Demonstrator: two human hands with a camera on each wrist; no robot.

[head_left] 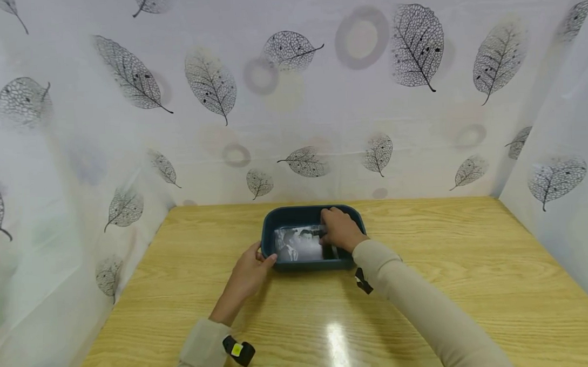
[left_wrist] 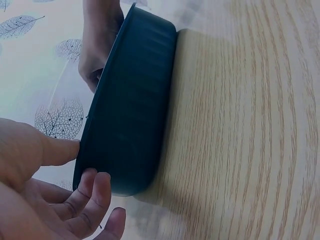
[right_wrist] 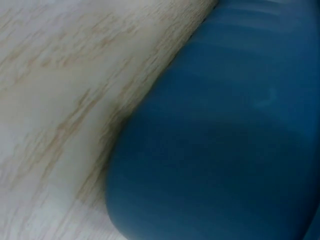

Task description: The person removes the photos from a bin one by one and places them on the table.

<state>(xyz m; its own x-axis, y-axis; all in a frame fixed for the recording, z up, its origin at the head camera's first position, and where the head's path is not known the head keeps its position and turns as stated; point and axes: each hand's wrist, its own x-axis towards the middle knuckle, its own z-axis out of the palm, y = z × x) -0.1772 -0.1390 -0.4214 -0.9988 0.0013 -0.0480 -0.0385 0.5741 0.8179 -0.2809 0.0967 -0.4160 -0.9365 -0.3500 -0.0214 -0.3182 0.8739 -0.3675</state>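
A dark teal plastic bin [head_left: 309, 265], rectangular with rounded corners, stands on the wooden table. At its front left corner my left hand [head_left: 248, 271] holds the rim; the left wrist view has the thumb on the rim of the bin [left_wrist: 132, 105] and the fingers against the end wall. A clear, shiny plastic packet [head_left: 296, 245] with dark parts lies inside. My right hand [head_left: 341, 229] reaches over the right side into the bin, its fingers bent down around the packet's right end. The fingertips are partly hidden. In the right wrist view only the bin's outer wall [right_wrist: 215, 135] shows.
The light wood table [head_left: 447, 264] extends around the bin. A white leaf-patterned sheet [head_left: 301, 113] hangs behind the table and along both sides. Dark devices are strapped at the left wrist [head_left: 239, 351] and right wrist [head_left: 363, 281].
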